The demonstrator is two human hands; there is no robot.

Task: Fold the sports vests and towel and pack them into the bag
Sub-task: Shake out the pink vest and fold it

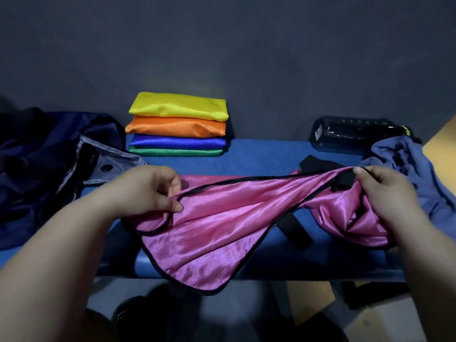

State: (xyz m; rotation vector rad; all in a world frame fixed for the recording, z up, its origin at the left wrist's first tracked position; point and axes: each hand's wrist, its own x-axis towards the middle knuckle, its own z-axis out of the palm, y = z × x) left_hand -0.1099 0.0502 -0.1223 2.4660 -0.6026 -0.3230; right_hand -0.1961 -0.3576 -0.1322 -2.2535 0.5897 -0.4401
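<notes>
Your left hand (pixel 150 191) pinches the black-trimmed edge of the pink vest (pixel 222 218) between thumb and curled fingers. Your right hand (pixel 385 193) grips the vest's other end, fingers curled over a bunched part with a black band. The vest hangs stretched between your hands, just above the blue bench (pixel 259 156). Its lower lobe droops over the bench's near edge at six o'clock.

At twelve o'clock from the vest, against the dark wall, four folded vests lie stacked: the yellow vest (pixel 177 106) on top, then the orange vest (pixel 176 127), the blue vest (pixel 177 141) and the green vest (pixel 175 152) at the bottom. The navy bag (pixel 37 156) sits slumped at nine o'clock, with its mouth turned toward your left hand. At three o'clock the blue-grey towel (pixel 407 164) lies crumpled behind your right hand. A dark bottle (pixel 352 134) lies on its side at two o'clock, touching the towel. A black strap (pixel 296 230) shows on the bench beneath the vest.
</notes>
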